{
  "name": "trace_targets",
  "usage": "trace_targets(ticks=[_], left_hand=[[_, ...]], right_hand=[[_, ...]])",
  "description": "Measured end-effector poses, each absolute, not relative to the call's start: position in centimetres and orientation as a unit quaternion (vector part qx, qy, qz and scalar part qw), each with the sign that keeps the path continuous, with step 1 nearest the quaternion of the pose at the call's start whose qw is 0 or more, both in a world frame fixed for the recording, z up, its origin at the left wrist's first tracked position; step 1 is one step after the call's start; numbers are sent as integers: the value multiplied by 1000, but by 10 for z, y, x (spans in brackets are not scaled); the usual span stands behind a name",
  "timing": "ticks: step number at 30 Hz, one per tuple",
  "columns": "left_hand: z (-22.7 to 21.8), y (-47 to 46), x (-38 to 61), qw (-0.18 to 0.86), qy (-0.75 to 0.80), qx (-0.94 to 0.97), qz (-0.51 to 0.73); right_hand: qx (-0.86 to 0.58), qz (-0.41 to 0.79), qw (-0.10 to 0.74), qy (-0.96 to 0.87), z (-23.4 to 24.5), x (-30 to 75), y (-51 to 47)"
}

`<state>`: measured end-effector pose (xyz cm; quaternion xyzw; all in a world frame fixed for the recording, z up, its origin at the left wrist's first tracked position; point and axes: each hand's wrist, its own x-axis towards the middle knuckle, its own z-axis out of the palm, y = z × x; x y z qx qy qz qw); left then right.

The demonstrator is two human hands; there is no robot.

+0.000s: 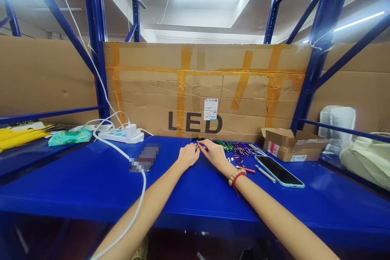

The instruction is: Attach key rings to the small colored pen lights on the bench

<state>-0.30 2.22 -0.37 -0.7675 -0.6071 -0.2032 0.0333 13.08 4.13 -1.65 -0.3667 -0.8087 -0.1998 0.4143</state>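
Both my hands rest on the blue shelf top (91, 178), close together near its middle. My left hand (188, 155) has its fingers curled and pinched. My right hand (214, 152) is closed too, with a bead bracelet on its wrist. Between the fingertips of the two hands is a small thin object (200, 144), too small to name. Just right of my right hand lies a heap of small coloured clip-like parts (239, 148), green, red and silver.
A phone (279, 170) and a pen (265, 173) lie to the right. An open cardboard box (291, 145) stands behind them. A white power strip (123, 134) with cables, a blurred dark item (144, 157) and a tissue pack (70, 137) lie left. A large "LED" carton (195, 89) stands behind.
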Motion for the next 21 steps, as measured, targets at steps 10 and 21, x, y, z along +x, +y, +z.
trace_targets(ticks=[10, 21], left_hand=[[-4, 24, -4, 25, -608, -768, -202], [-4, 23, -4, -4, -601, -767, -224]], right_hand=[[-350, -167, 399, -831, -15, 133, 42], [-349, -149, 402, -833, -13, 133, 38]])
